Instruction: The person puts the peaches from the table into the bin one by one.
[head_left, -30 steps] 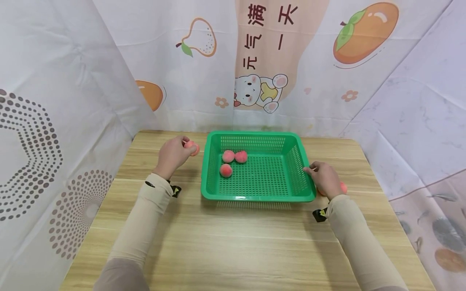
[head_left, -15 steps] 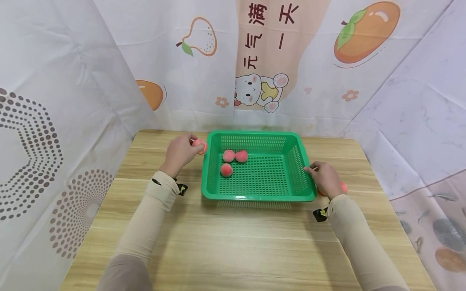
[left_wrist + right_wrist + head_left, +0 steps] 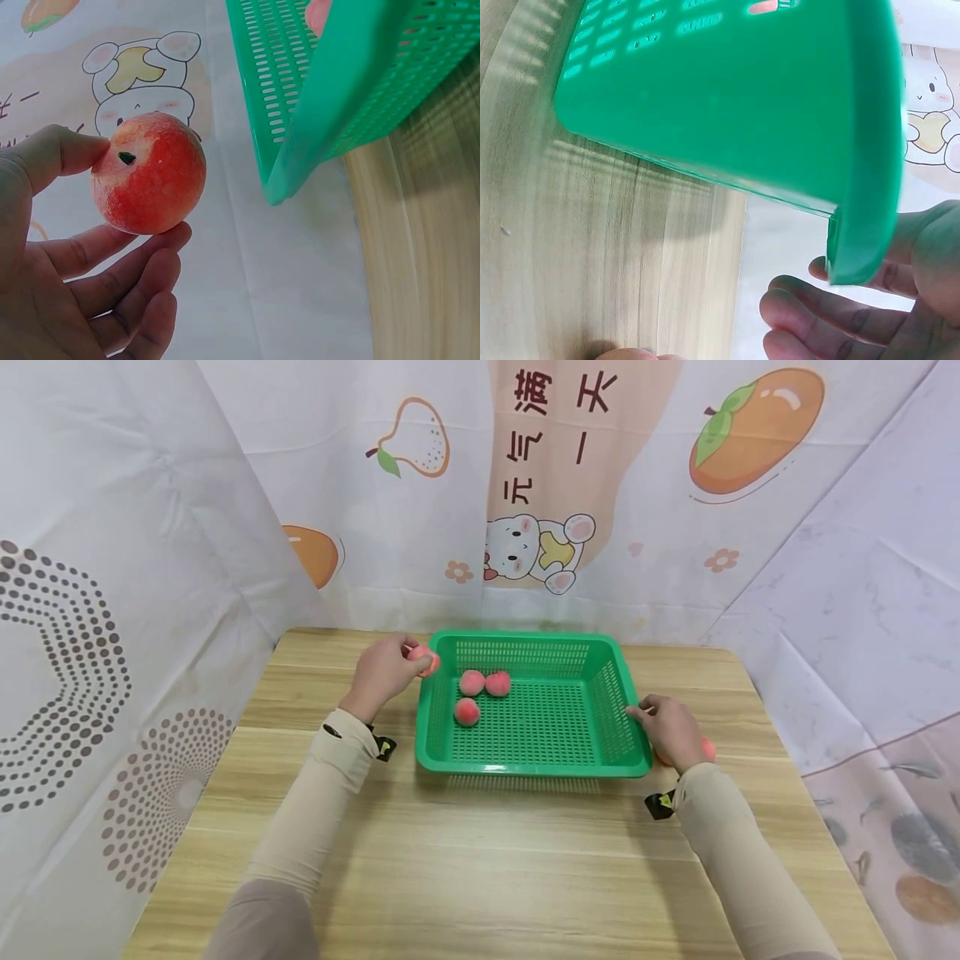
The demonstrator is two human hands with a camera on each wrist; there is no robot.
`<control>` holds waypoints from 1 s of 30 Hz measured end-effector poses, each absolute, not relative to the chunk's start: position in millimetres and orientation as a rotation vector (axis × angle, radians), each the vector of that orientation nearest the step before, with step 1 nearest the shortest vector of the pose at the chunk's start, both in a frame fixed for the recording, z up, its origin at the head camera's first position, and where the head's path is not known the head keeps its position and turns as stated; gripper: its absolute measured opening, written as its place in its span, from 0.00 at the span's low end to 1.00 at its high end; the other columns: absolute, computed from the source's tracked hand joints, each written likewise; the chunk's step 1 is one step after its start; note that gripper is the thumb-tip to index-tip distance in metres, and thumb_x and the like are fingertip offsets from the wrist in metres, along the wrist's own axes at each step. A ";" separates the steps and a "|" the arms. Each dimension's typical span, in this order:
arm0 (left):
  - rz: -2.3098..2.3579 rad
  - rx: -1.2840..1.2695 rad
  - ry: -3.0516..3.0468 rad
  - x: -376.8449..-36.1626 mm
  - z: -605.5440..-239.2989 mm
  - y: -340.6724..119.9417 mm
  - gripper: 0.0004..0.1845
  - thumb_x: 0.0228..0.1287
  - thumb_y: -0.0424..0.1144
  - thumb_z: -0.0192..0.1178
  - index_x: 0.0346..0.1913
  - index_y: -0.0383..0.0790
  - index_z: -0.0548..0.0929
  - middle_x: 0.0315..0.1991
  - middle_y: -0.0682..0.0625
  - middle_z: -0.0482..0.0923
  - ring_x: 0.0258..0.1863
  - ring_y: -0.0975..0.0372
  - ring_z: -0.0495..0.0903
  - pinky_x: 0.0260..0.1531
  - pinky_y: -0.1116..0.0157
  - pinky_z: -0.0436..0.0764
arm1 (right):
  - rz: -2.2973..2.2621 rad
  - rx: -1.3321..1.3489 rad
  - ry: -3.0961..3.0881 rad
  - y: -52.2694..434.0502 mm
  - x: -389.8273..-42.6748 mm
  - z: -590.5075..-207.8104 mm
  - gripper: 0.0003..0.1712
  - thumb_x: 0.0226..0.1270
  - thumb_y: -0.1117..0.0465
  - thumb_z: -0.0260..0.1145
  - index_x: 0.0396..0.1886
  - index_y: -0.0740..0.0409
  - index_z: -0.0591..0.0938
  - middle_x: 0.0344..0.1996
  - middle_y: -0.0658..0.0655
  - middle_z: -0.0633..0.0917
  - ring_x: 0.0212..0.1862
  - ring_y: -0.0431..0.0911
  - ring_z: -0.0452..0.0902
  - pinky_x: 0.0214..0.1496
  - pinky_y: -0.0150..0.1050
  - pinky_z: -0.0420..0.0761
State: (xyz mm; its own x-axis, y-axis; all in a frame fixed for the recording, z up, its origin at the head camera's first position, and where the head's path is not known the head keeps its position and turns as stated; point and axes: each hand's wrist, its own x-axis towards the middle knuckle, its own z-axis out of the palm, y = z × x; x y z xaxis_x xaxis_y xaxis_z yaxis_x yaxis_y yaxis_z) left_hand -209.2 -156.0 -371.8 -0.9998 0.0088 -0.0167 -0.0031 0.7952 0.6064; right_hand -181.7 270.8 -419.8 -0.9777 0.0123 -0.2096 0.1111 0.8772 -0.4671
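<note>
My left hand (image 3: 381, 672) pinches a peach (image 3: 154, 176) between thumb and fingertips, at the basket's left rim in the head view. Red and pale, the fruit shows a small green stem mark in the left wrist view. A rectangular green plastic basket (image 3: 525, 769) stands on the table with three peaches at its left: one at the back left (image 3: 472, 682), one beside it (image 3: 498, 683), one nearer the front (image 3: 467, 712). My right hand (image 3: 672, 732) grips the basket's right rim (image 3: 866, 225), thumb at the inner side. Another peach (image 3: 707, 747) is partly hidden by this hand.
The wooden table (image 3: 480, 868) extends in front of the basket. A printed white curtain (image 3: 405, 543) hangs right behind the table's back edge, and further cloths hang at the left and right sides. Black wrist cameras sit under both cuffs.
My left hand has moved right with the peach, from beside the basket to over its left rim. The right hand, the basket and the three peaches in it stay in place.
</note>
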 end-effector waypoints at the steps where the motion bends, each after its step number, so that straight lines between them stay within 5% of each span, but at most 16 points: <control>1: 1.003 0.003 2.957 -209.2 -371.8 -155.1 0.21 0.63 0.51 0.57 0.49 0.38 0.81 0.40 0.45 0.83 0.36 0.54 0.78 0.36 0.59 0.76 | -0.723 0.094 2.848 270.9 -181.7 -419.9 0.27 0.75 0.49 0.57 0.53 0.71 0.79 0.50 0.74 0.81 0.40 0.57 0.79 0.40 0.47 0.78; 19: 1.044 0.048 2.906 -215.8 -378.2 -138.9 0.26 0.65 0.54 0.57 0.55 0.37 0.80 0.46 0.44 0.82 0.43 0.53 0.79 0.45 0.55 0.79 | -0.718 0.080 2.866 272.2 -180.7 -421.7 0.26 0.75 0.50 0.57 0.52 0.72 0.79 0.50 0.76 0.81 0.43 0.60 0.80 0.41 0.50 0.79; 30: 1.126 0.028 2.912 -219.9 -379.7 -123.6 0.22 0.63 0.51 0.58 0.50 0.37 0.81 0.41 0.45 0.82 0.37 0.54 0.77 0.37 0.59 0.78 | -0.714 0.073 2.870 273.0 -180.3 -422.4 0.27 0.75 0.49 0.57 0.53 0.71 0.79 0.43 0.72 0.84 0.36 0.54 0.80 0.37 0.45 0.78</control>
